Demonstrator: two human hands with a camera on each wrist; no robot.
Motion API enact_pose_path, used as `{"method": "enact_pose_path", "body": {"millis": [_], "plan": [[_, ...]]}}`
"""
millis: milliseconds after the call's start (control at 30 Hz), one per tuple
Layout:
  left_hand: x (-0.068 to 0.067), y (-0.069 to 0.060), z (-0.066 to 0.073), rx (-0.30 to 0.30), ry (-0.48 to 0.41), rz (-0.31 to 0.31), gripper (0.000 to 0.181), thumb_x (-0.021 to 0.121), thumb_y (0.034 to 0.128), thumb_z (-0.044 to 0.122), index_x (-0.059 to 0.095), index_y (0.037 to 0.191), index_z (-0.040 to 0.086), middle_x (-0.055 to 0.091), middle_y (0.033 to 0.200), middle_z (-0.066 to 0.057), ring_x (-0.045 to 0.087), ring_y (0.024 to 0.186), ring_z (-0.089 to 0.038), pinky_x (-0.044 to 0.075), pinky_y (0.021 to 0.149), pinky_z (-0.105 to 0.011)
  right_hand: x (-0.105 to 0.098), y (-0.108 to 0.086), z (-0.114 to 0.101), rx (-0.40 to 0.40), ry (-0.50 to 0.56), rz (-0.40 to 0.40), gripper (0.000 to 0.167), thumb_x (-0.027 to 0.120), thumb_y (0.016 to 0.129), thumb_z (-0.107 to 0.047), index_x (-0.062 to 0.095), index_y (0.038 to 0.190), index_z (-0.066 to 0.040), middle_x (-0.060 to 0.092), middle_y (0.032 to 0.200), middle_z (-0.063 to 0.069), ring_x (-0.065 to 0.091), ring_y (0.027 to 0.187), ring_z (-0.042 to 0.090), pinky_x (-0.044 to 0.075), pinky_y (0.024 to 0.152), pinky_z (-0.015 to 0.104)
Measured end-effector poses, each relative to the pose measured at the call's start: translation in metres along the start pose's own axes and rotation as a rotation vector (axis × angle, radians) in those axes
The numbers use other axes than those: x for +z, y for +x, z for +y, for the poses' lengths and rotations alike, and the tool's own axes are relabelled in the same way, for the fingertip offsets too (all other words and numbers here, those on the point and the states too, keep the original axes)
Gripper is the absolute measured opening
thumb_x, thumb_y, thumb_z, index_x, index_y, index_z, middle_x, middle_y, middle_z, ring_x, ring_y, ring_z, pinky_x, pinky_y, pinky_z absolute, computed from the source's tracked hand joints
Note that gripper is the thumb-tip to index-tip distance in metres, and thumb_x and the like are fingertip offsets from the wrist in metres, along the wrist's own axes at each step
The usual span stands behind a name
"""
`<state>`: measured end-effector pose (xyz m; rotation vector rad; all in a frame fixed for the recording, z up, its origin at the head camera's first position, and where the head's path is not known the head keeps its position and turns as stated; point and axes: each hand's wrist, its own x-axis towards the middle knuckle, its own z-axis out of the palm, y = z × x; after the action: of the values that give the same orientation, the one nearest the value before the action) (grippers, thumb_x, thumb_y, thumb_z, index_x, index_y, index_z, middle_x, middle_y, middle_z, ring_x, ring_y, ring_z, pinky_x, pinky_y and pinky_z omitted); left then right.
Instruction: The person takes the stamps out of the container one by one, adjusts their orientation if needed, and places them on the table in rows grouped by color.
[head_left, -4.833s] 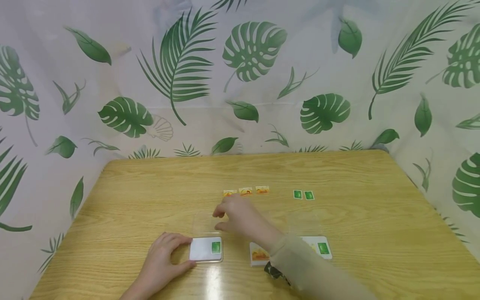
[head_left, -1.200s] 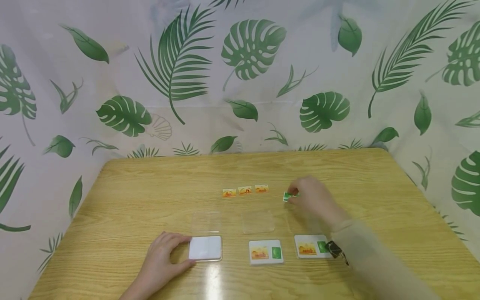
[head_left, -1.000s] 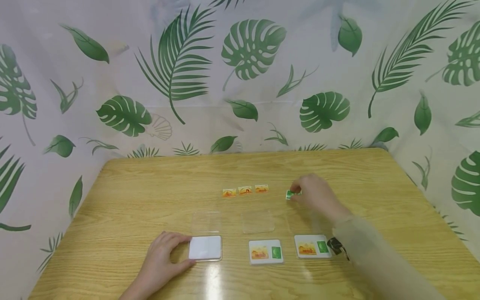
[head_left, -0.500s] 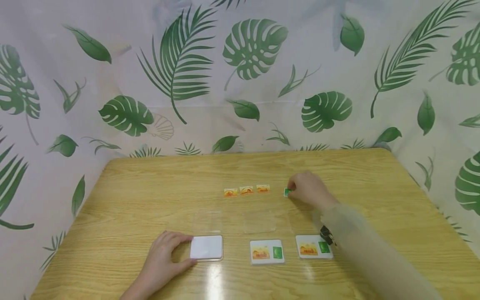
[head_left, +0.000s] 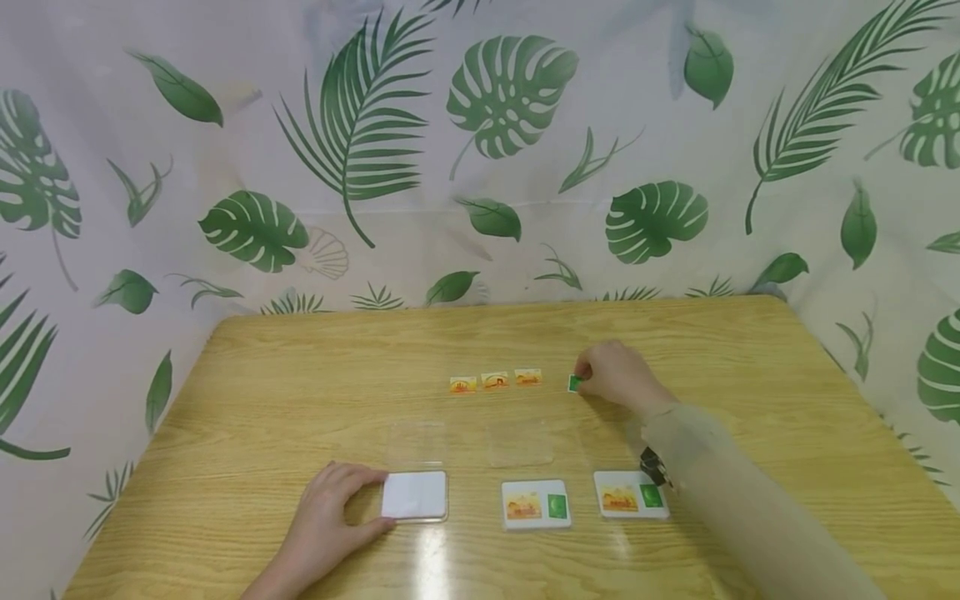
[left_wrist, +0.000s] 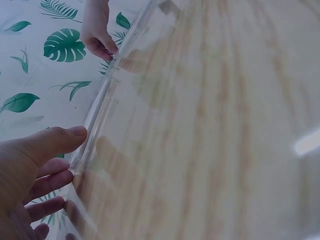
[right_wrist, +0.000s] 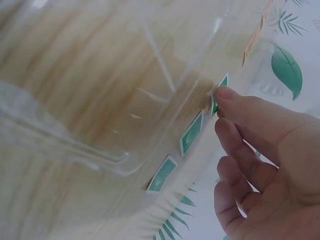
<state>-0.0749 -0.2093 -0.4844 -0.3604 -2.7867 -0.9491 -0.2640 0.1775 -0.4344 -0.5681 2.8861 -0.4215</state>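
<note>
My left hand (head_left: pixel 330 508) holds the left edge of a clear plastic case (head_left: pixel 446 500) with a blank white card (head_left: pixel 414 495) in it, thumb at the near side and forefinger at the far corner. My right hand (head_left: pixel 618 375) reaches to the back right, thumb and forefinger pinching a green stamp (head_left: pixel 573 383) at the tabletop. In the right wrist view the thumb covers part of that green stamp (right_wrist: pixel 216 100). Beside it lie two more green stamps, one nearer (right_wrist: pixel 192 134) and one farther along (right_wrist: pixel 161 175); the hand hides them in the head view.
An orange stamp (head_left: pixel 462 384) starts a row of three at the back. A middle case (head_left: pixel 536 523) and a right case (head_left: pixel 632 513) each show an orange and a green stamp on white. Clear lids (head_left: pixel 521 442) lie flat behind the cases. A leaf-print cloth (head_left: pixel 405 250) stands behind the table.
The green stamp that lay on the left card is gone from there, and my right hand has moved right with a green stamp to the back. My left hand has stayed put.
</note>
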Motion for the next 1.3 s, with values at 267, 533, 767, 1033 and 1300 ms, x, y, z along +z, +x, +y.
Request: {"method": "enact_pose_path", "body": {"millis": [267,533,767,1033,1300], "plan": [[-0.001,0.0,0.002,-0.015,-0.004,-0.01,0.048,0.088,0.0661,0.027,0.069,0.108,0.015,0.064,0.107,0.004,0.055,0.107,-0.022,0.026,0.107,-0.05,-0.001,-0.002,-0.001,0.011,-0.002,0.001,0.014,0.077,0.079,-0.012,0.071,0.092,-0.007,0.065,0.085,0.001,0.057,0.083,0.022,0.048,0.075,0.042],[-0.001,0.0,0.004,-0.021,0.001,-0.013,0.047,0.088,0.0659,0.026,0.069,0.108,0.015,0.064,0.108,0.003,0.055,0.108,-0.023,0.028,0.105,-0.053,-0.001,-0.006,-0.002,-0.001,0.001,0.024,0.013,0.076,0.079,-0.011,0.072,0.091,-0.007,0.066,0.085,0.001,0.058,0.083,0.021,0.048,0.077,0.041],[-0.002,0.0,0.003,-0.025,0.0,-0.01,0.047,0.088,0.0658,0.029,0.069,0.108,0.017,0.063,0.108,0.007,0.053,0.107,-0.02,0.034,0.1,-0.051,-0.002,-0.023,-0.026,-0.071,0.043,0.044,0.012,0.073,0.083,-0.013,0.073,0.094,-0.007,0.067,0.087,0.0,0.056,0.085,0.019,0.047,0.08,0.04],[-0.001,0.0,0.003,-0.027,0.0,-0.011,0.047,0.088,0.0658,0.029,0.069,0.107,0.017,0.063,0.107,0.007,0.053,0.106,-0.018,0.035,0.099,-0.049,0.006,-0.057,-0.065,-0.235,0.076,0.079,0.014,0.077,0.08,-0.015,0.074,0.091,-0.009,0.066,0.083,-0.004,0.053,0.082,0.018,0.045,0.075,0.037],[0.0,0.0,0.002,-0.042,0.007,-0.018,0.048,0.088,0.0659,0.029,0.069,0.108,0.017,0.063,0.108,0.006,0.053,0.108,-0.021,0.033,0.101,-0.051,0.016,-0.077,-0.083,-0.308,0.095,0.107,0.015,0.08,0.075,-0.016,0.074,0.089,-0.012,0.065,0.083,-0.008,0.054,0.081,0.015,0.044,0.07,0.031]]}}
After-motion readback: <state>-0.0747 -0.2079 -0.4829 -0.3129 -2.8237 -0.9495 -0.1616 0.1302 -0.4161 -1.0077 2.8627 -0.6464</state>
